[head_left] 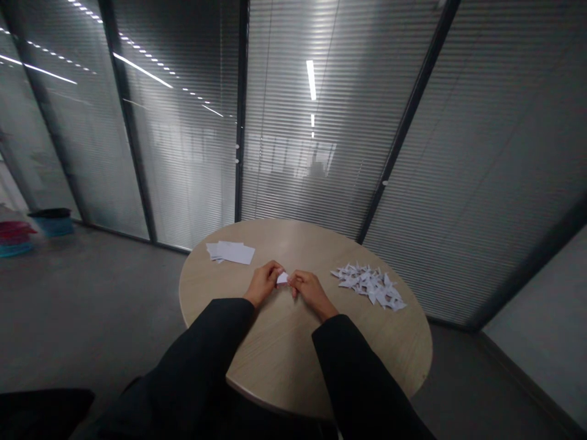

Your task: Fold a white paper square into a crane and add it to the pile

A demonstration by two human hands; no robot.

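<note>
Between my two hands, over the middle of the round table [275, 342], is a small folded piece of white paper [282, 278]. My left hand [265, 281] pinches its left side, and the fingers of my right hand [308, 289] are closed on its right edge. The exact folds are too small to make out. To the right lies a pile of folded white paper pieces [369, 285] with pointed tips. Beyond my left hand, several flat sheets of white paper [235, 251] overlap near the table's far left edge.
A glass partition with blinds [316, 183] stands right behind the table. On the floor at the far left are a blue bin [54, 225] and a red and blue bin [14, 238]. A dark object [43, 409] shows at the lower left.
</note>
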